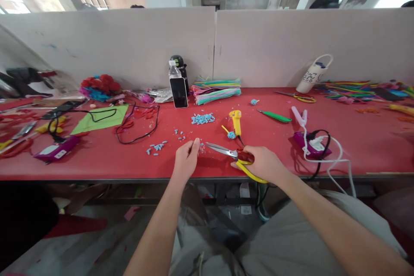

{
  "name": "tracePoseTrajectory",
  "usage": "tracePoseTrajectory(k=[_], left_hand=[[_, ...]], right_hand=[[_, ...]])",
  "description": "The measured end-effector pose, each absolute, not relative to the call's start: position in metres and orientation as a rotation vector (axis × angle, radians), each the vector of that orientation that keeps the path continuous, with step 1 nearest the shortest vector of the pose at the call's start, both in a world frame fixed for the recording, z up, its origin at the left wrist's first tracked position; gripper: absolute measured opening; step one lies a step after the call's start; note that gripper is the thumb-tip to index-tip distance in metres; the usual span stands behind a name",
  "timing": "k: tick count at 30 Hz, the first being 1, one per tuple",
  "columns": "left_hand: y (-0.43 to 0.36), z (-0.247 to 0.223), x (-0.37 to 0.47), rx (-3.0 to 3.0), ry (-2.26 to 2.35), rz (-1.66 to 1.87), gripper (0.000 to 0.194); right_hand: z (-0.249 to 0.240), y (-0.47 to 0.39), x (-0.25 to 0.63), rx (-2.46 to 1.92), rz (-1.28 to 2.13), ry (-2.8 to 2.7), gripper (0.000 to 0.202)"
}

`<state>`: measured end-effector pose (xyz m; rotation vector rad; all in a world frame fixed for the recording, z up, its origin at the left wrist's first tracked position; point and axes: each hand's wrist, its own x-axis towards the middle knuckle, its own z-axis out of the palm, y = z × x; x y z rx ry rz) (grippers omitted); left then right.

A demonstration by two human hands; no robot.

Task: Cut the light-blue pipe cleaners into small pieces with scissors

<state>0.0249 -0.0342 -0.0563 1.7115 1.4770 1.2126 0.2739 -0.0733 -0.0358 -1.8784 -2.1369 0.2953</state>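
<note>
My right hand grips a pair of scissors with yellow and red handles, the blades slightly apart and pointing left over the table's front part. My left hand is closed in a pinch just left of the scissor tips, thumb up; whatever it holds is too small to make out. Small light-blue bits lie by its fingertips. Behind the hands is a pile of short blue fuzzy pieces, with a looser group of blue pieces to the left. A yellow glue gun stands beyond the scissors, a blue fuzzy cluster beside it.
On the red table lie a green-handled pointed tool, other scissors and a bundle of pipe cleaners. A phone leans against bottles. Purple power strips with cords lie on both sides. A pale partition closes the back.
</note>
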Motion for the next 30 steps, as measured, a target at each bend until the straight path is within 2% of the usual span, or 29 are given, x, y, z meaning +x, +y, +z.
tracePoseTrajectory(k=[21, 30], left_hand=[[-0.0366, -0.0566, 0.0246, 1.846, 1.470, 1.177, 0.043], [-0.0387, -0.0538, 0.0252, 1.839, 1.470, 1.186, 0.043]], right_hand=[[-0.0342, -0.0688, 0.2734, -1.851, 0.319, -2.167, 0.044], [-0.0328, -0.0677, 0.2737, -1.876, 0.315, -2.179, 0.037]])
